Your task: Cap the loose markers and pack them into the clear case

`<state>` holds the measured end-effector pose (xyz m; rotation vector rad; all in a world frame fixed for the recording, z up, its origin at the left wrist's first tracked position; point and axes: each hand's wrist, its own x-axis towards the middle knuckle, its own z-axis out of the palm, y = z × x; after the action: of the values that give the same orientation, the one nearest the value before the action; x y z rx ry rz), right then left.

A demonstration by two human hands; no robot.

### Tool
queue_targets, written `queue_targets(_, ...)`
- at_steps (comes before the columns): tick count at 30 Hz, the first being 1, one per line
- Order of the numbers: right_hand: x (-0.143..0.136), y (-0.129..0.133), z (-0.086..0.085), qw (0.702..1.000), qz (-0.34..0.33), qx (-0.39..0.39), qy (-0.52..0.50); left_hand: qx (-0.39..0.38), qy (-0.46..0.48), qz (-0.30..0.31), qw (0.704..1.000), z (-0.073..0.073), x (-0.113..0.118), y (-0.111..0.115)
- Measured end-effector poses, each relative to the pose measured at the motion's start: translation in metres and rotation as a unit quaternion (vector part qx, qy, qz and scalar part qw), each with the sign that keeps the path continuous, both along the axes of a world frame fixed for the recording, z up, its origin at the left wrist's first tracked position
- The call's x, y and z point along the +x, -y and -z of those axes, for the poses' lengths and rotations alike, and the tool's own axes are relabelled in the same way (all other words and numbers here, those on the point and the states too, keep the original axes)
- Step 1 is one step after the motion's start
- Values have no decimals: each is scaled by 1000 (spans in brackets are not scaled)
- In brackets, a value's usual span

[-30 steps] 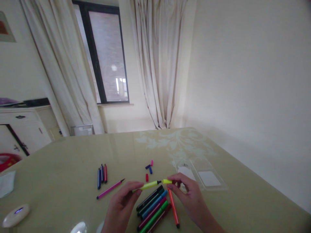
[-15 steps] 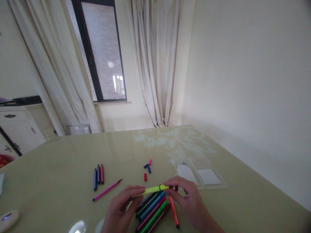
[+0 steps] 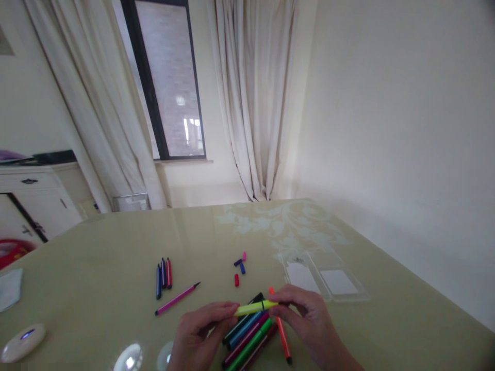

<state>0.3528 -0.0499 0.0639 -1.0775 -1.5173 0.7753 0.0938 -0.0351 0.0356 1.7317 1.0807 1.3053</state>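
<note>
A yellow marker [image 3: 249,309] is held level between my two hands. My left hand [image 3: 203,330] pinches its barrel end, and my right hand [image 3: 305,317] pinches the cap end past a dark ring. Just below lie several capped markers side by side, among them a green marker [image 3: 251,348] and a blue one [image 3: 243,330]. An orange marker [image 3: 283,337] lies apart from them, partly under my right hand. Farther left rests an uncapped pink marker [image 3: 178,299], near three uncapped markers [image 3: 164,275] in blue, purple and red.
Several loose caps, one of them a red cap [image 3: 236,280], lie beyond my hands. To the right is an open clear plastic case [image 3: 325,296] with white cards. A white oval device [image 3: 23,342] and a folded cloth or tissue [image 3: 11,289] sit at the left.
The view has shifted slightly, so the table things appear a little farther right. Both hands still hold the yellow marker, and the left fingers now sit nearer its dark ring.
</note>
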Motion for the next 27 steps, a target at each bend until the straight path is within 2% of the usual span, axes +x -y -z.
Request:
queue_targets(7, -2, 1, 1, 1000, -4, -14, -16, 8, 7, 9, 1000, 1, 3, 0)
queue_targets(13, -2, 3, 6, 1000, 6, -26, -14, 7, 25, -13, 1000, 7, 6, 3)
queue_targets(20, 2, -2, 8, 997, -1, -56, 51, -41, -39, 51, 997, 2, 3, -3)
queue_targets(24, 2, -4, 17, 993, 0, -47, 112, -17, -140, 8, 990, 5, 2, -10)
queue_targets(27, 1, -5, 25, 988, -6, -35, 149, -4, -171, -24, 985, 11, -3, -17)
